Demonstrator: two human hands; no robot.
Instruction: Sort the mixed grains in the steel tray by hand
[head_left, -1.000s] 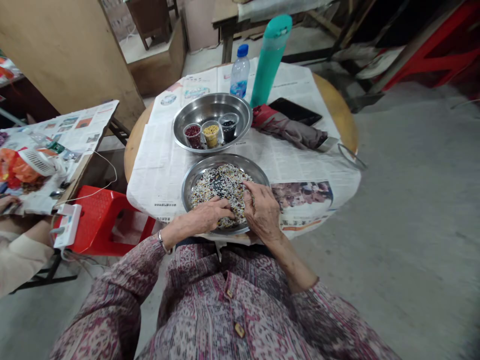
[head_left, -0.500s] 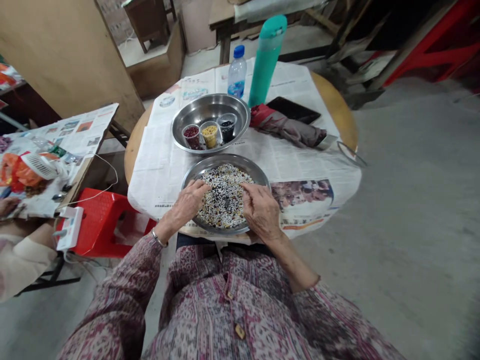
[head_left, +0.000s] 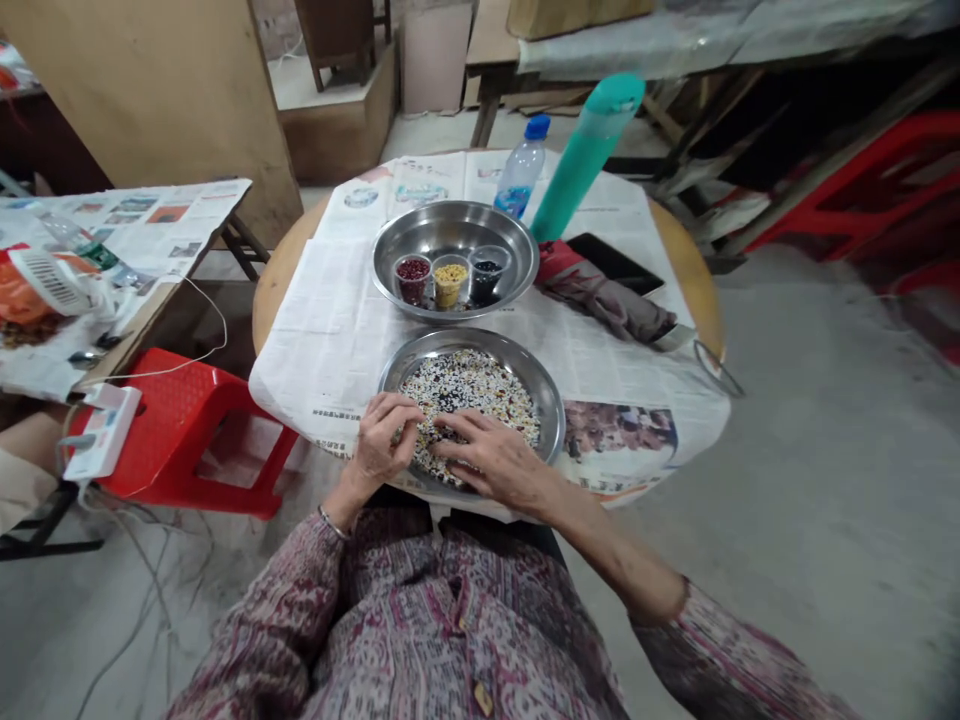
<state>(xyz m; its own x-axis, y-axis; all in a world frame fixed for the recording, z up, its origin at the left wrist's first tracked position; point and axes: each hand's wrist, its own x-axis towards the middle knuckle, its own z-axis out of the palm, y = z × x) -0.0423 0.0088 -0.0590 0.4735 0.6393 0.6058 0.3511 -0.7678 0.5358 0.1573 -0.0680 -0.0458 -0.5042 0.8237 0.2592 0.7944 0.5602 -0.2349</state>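
Note:
A shallow steel basin (head_left: 553,420) is spread with mixed grains (head_left: 480,380), white, black, yellow and dark red. My left hand (head_left: 384,438) is at its near left rim, fingers curled toward the thumb; anything between them is too small to make out. Over the near part of the basin, my right hand (head_left: 491,458) has its fingers apart, their tips among the grains. Behind stands a second steel basin (head_left: 450,222). It holds three clear cups: one of dark red beans (head_left: 413,280), one of yellow grains (head_left: 450,284) and one of black beans (head_left: 486,278).
Newspaper (head_left: 315,330) covers the round table. Toward the back stand a water bottle (head_left: 520,170) and a green bottle (head_left: 585,160). A folded umbrella (head_left: 607,295) and a dark flat device (head_left: 615,262) lie right. A red stool (head_left: 187,420) carrying a power strip (head_left: 105,430) is left.
My left hand has drawn back to the near left rim, its fingers curling. My right hand has moved left and nearer me, its fingers spreading over the grains. The camera view has shifted.

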